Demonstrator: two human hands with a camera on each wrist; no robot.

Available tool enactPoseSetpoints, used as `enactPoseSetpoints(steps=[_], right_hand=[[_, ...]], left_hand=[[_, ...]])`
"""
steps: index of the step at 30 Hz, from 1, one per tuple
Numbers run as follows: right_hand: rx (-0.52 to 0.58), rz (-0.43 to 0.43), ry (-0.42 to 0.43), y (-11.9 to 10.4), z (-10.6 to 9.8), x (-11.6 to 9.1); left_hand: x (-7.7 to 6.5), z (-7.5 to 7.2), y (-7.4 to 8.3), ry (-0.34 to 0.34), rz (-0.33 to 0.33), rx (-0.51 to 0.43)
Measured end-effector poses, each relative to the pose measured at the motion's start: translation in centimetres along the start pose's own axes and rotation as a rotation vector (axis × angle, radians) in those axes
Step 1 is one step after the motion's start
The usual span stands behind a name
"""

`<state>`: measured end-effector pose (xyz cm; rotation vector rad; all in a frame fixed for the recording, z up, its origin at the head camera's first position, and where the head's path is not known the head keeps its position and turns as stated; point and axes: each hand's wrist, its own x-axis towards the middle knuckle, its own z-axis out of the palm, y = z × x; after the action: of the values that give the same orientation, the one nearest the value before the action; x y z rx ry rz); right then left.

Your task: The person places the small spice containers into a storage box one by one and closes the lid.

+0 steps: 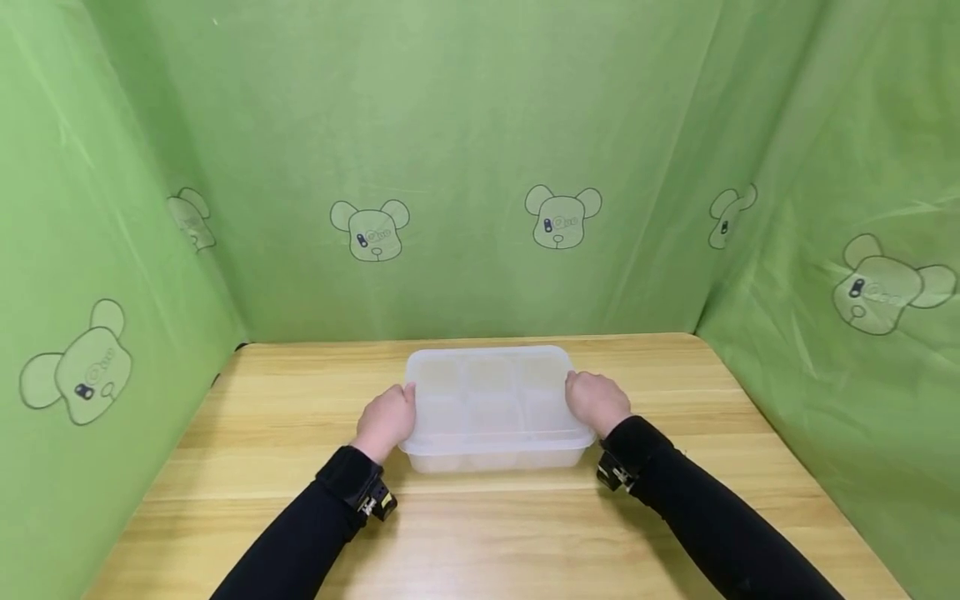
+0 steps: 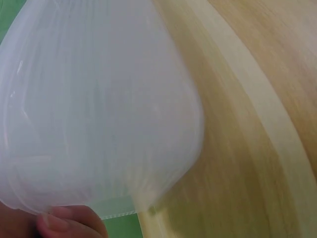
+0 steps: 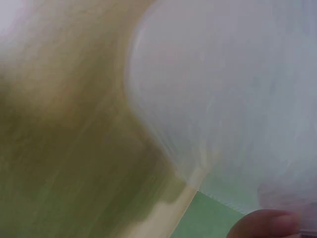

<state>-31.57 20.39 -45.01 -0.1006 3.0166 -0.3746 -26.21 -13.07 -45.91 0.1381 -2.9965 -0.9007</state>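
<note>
A translucent white plastic storage box (image 1: 491,408) with its lid on is in the middle of the head view. Several compartments show faintly through the lid. My left hand (image 1: 386,421) grips the box's left end by the rim, thumb up at the lid's edge. At the opposite end, my right hand (image 1: 597,403) holds the rim in the same way. Fingertips (image 2: 72,223) curl at the rim in the left wrist view, and a fingertip (image 3: 270,223) shows there in the right wrist view. Whether the box's base touches the table cannot be told.
Beneath the box is a light wood-grain table (image 1: 495,542). Green curtains (image 1: 465,108) printed with bear heads enclose its back and both sides. The table's back edge lies just behind the box.
</note>
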Motion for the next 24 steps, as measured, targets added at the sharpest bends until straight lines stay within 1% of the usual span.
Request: enactPoseSetpoints(steps=[4,7,11,18,24], right_hand=[[0.005,-0.057,0.031,0.24,0.18,-0.06],[0.009,-0.077,0.048,0.33,0.2,-0.09],[0.016,-0.076,0.048,0.31,0.13,-0.15],[0.023,-0.042,0.044,0.16,0.04,-0.37],[0.009,-0.057,0.054,0.18,0.18,-0.44]], left_hand=[[0.15,0.01,-0.14,0.003,0.06,-0.01],[0.3,0.04,-0.2,0.002,0.08,-0.001],[0.42,0.02,-0.26,-0.004,0.069,0.005],[0.48,0.05,-0.28,-0.008,0.053,0.01],[0.38,0.06,-0.27,-0.007,0.032,0.01]])
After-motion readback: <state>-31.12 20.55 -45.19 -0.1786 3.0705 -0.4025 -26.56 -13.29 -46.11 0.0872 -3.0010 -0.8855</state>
